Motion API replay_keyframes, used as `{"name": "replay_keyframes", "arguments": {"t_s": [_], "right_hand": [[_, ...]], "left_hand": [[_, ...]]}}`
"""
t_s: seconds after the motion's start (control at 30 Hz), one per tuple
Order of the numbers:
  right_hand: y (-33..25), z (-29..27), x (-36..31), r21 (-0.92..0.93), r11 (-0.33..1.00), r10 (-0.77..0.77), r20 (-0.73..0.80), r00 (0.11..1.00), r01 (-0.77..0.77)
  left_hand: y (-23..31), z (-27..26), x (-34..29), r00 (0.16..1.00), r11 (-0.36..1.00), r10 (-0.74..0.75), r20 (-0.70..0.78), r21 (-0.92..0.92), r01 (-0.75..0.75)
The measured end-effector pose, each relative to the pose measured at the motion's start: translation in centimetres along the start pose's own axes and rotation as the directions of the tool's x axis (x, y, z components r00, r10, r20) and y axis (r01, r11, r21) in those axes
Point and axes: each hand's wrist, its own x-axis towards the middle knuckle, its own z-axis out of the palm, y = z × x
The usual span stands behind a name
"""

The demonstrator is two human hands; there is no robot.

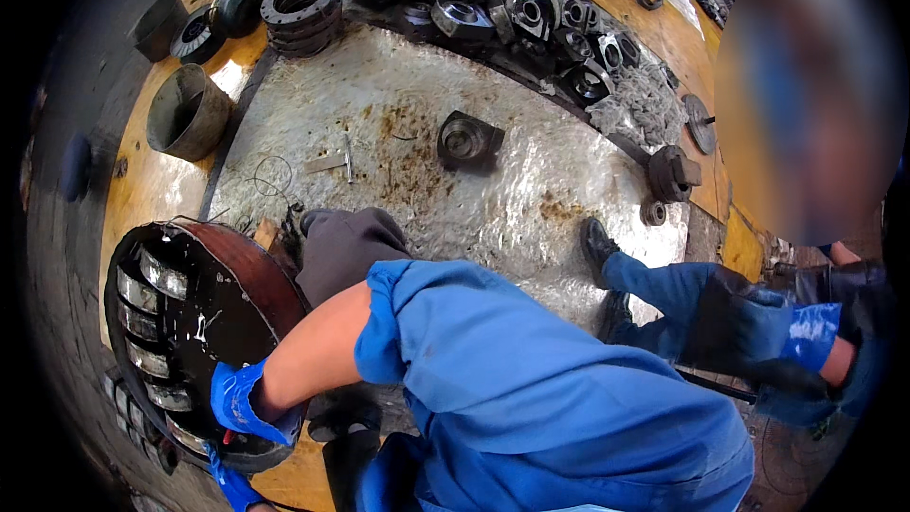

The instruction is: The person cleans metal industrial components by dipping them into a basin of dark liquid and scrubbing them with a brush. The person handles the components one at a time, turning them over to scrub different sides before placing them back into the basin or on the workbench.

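A round tub with a reddish-brown outer wall (248, 261) stands at my left, with dark liquid inside. A row of shiny, ring-like metal parts (147, 320) lines its far-left inside. My right arm, in a blue sleeve, stretches across to the tub. In a torn blue glove, my right hand (248, 405) is down at the tub's near edge, its fingers hidden. A small red bit shows beside the glove. My left hand (227, 480) is lower, by the outside of the near rim. Only its blue glove cuff shows, so its grip is hidden.
On the worn metal sheet (398, 85) stand a square bearing housing (466, 140) and a T-shaped tool (348, 159). Dark housings (464, 14) pile up at the back. Stacked rings (301, 11) and an open cylinder (190, 112) stand left. A co-worker's gloved arm (810, 337) is at right.
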Motion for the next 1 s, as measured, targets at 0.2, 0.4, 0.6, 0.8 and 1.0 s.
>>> {"name": "replay_keyframes", "arguments": {"t_s": [0.2,0.4,0.6,0.8,1.0], "right_hand": [[1.7,-0.2,-0.2,0.191,0.981,0.033,-0.051,0.998,-0.022],[2.3,-3.6,-3.4,-0.13,0.986,-0.098,0.03,0.995,0.102],[2.4,-4.6,-3.9,-0.038,0.998,-0.052,0.071,0.996,0.054],[2.9,-3.2,-3.0,0.182,0.983,-0.024,0.026,0.999,0.019],[2.3,-2.6,-2.4,0.233,0.972,0.026,-0.027,0.999,-0.019]], "left_hand": [[0.8,0.7,0.7,0.999,0.998,0.048,-0.017,0.044,-0.047],[3.9,1.6,0.5,0.953,0.953,0.303,0.022,0.023,-0.303],[4.3,4.9,1.8,0.941,0.925,0.273,-0.202,0.325,-0.198],[2.9,3.6,5.3,0.975,0.972,0.117,-0.191,0.221,-0.073],[-2.7,-2.2,11.0,0.945,0.53,0.294,0.144,0.798,-0.287]]}}
